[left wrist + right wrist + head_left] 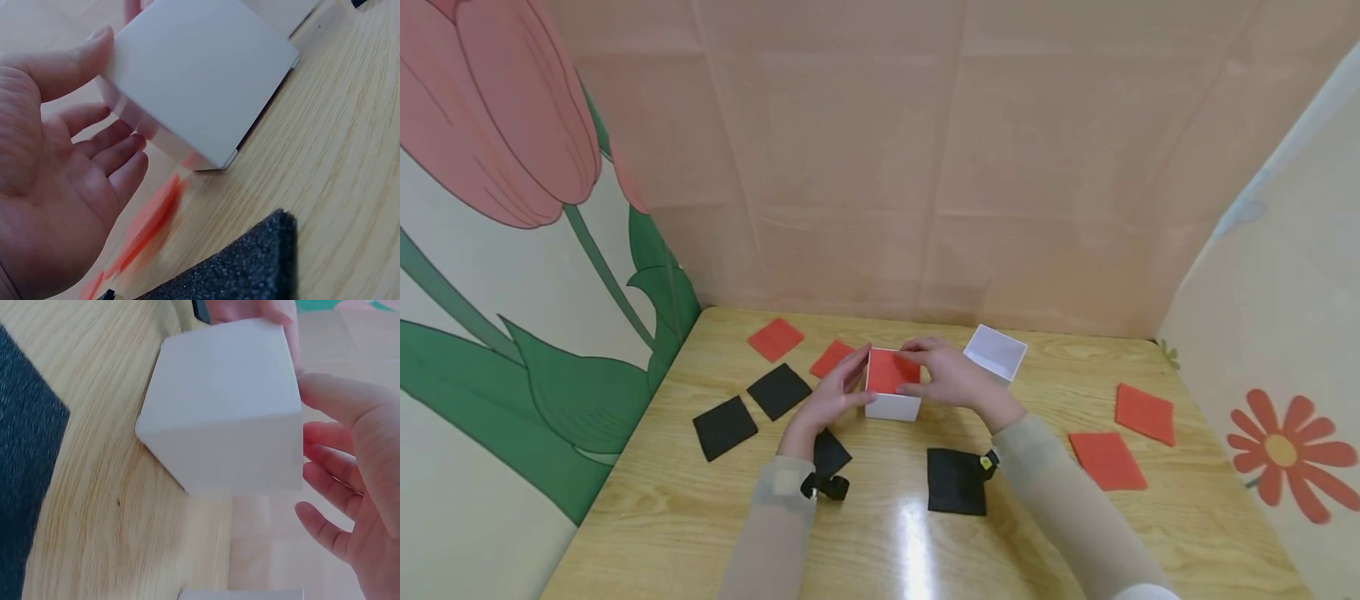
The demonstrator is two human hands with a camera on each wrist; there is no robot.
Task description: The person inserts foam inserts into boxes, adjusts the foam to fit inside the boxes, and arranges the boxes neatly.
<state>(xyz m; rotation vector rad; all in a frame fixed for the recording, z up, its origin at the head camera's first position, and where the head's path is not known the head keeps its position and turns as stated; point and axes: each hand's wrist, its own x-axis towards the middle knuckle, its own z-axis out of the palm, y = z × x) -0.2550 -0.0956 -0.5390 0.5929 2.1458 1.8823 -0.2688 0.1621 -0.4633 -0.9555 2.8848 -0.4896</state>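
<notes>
A small white box stands on the table with a red foam-like square lying at its open top. My left hand holds the box's left side, its thumb at the near top corner and its fingers along the side wall, as the left wrist view also shows. Over the box's right edge, my right hand touches the red square with thumb and fingertips spread apart. The right wrist view shows that hand at the box's top edge, though the red square is hidden there.
Behind and right of the box lies a white lid. Black squares lie to the left and one black square in front. Red squares lie right, others back left. Printed curtains border the wooden table.
</notes>
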